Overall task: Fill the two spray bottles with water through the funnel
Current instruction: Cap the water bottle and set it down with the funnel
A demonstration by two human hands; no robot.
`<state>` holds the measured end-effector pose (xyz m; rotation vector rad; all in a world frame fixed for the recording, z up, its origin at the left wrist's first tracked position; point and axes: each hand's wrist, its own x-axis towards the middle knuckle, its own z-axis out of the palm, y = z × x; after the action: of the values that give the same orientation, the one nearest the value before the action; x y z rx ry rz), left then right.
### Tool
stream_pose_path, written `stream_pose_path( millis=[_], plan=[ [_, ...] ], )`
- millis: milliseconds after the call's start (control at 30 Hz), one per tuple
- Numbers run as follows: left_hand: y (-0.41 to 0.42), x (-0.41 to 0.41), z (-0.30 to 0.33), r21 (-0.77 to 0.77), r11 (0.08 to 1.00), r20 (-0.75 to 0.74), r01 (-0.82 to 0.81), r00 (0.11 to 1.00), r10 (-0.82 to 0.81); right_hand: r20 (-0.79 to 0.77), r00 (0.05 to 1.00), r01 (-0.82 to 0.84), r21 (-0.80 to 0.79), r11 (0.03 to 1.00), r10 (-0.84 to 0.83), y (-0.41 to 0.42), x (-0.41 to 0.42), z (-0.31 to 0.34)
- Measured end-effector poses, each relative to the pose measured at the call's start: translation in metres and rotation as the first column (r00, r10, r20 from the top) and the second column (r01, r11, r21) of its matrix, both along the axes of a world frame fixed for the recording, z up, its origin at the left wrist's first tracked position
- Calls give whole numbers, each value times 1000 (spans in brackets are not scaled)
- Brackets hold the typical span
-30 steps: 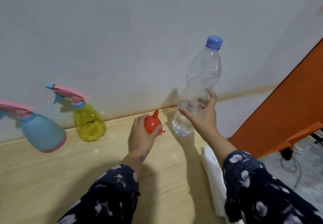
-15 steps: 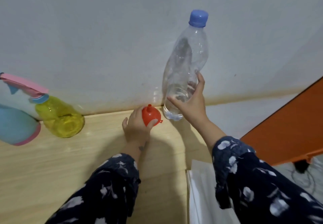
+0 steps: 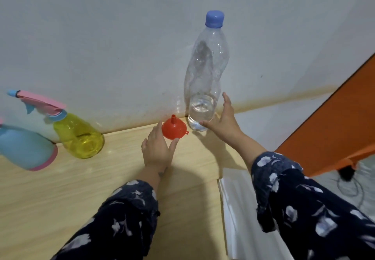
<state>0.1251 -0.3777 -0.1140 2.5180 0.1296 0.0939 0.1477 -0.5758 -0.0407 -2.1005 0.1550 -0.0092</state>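
Two relaxed hands: left hand [image 3: 157, 150] beside funnel [image 3: 173, 127], right hand [image 3: 222, 118] touching bottle [image 3: 205, 81] at one o'clock; I judge setup, uncapping next.

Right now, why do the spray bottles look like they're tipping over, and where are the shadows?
Head view: the wide lens bends the edges, so the yellow bottle and blue bottle lean; arm shadows fall dark on the table; the floor cable looks blurred.
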Motion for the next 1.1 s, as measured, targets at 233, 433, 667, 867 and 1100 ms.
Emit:
stream_pose_path(
  millis=[233,433,667,867,1100],
  plan=[
    [-7,-58,13,63,954,29,293,955,-295,-206,975,16,-306,952,-82,-17,-102,1],
    [-27,-115,13,41,826,24,562,826,-563,-218,947,115,-454,884,-235,-32,-207,-6],
    [-52,-166,11,54,724,32,688,724,-689,-26,932,289,-545,787,-361,-32,-284,-25],
    [-57,-184,5,112,682,-87,723,691,-718,-10,967,196,-609,769,-255,-15,-295,-44],
    [-60,-189,0,170,676,-160,717,697,-699,-83,969,128,-641,756,-235,-12,-286,-53]
  ],
)
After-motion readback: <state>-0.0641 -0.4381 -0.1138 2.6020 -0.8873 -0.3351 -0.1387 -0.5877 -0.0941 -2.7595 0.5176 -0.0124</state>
